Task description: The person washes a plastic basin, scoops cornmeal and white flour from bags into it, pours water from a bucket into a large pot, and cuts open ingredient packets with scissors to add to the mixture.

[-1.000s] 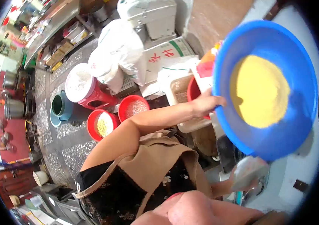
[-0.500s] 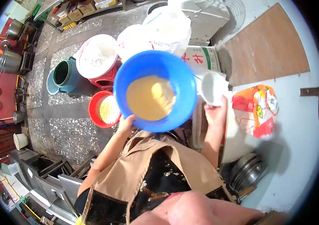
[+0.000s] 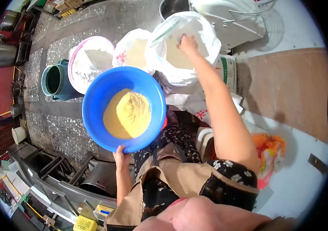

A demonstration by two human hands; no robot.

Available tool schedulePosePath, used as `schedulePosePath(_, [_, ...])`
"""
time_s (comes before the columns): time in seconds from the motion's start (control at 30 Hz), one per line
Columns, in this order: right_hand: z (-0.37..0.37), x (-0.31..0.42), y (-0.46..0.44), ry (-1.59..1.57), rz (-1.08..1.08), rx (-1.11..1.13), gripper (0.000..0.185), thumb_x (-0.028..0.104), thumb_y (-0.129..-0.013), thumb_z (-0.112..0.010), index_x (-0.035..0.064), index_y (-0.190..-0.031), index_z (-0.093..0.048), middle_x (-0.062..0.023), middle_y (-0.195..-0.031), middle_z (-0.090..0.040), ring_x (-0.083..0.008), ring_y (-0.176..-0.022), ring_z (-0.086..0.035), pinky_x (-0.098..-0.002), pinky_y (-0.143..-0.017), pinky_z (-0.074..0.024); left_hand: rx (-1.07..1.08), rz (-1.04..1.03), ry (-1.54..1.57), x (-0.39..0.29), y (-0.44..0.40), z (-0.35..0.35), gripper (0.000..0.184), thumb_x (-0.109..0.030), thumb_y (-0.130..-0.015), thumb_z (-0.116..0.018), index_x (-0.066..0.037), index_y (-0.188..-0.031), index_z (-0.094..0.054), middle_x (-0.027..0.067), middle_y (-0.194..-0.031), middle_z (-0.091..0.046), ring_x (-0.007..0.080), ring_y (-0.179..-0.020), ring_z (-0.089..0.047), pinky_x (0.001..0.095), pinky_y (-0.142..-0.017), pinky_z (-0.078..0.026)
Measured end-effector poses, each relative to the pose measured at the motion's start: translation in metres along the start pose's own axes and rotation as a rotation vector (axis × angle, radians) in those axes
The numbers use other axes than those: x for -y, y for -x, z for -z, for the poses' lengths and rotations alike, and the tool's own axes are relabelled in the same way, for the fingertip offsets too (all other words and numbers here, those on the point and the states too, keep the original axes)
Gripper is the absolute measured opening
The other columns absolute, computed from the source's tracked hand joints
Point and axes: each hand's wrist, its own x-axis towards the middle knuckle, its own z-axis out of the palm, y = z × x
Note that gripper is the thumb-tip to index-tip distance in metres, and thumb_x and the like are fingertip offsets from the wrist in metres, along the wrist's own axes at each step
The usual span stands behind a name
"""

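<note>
My left hand (image 3: 122,157) is closed on the near rim of a blue basin (image 3: 94,115), thumb over the edge. Yellow flour-like powder (image 3: 127,115) lies heaped inside it. My right arm stretches forward, and my right hand (image 3: 188,45) is inside the mouth of a white plastic bag (image 3: 206,69), over pale grainy or powdery contents (image 3: 175,54). The fingers of that hand look curled downward; what they hold, if anything, is hidden. Left of this bag stands another white bag (image 3: 119,48) with pale contents, beside a pink-rimmed tub (image 3: 72,69) holding white powder and a pale sheet or scoop-like piece.
A teal bucket (image 3: 58,86) stands on the speckled floor at left. Metal kitchen units (image 3: 62,183) and a large pot (image 3: 100,179) are at lower left. A white machine (image 3: 225,19) and a brown board (image 3: 287,88) lie to the right, with an orange-and-red bag (image 3: 268,150) near my elbow.
The basin has moved left and slightly down with my left hand. My right hand has left the whitish round container at the right and reached forward into the white bag.
</note>
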Motion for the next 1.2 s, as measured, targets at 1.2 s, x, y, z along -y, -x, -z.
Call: schedulePosePath(1.2, [0.072, -0.019, 0.125, -1.641, -0.259, 0.204, 0.047, 0.04, -0.082, -0.065, 0.0083, -0.113, -0.049, -0.0064, -0.095, -0.058, -0.018, -0.07, -0.058, -0.0397, -0.071, -0.0548, 0.232, 0.062, -0.152, -0.006, 0.07, 0.01, 0.036, 0.001, -0.07, -0.051, 0.002, -0.106, -0.048, 0.0103, -0.097, -0.054, 0.0208, -0.083, -0.058, 0.0329, -0.071, -0.05])
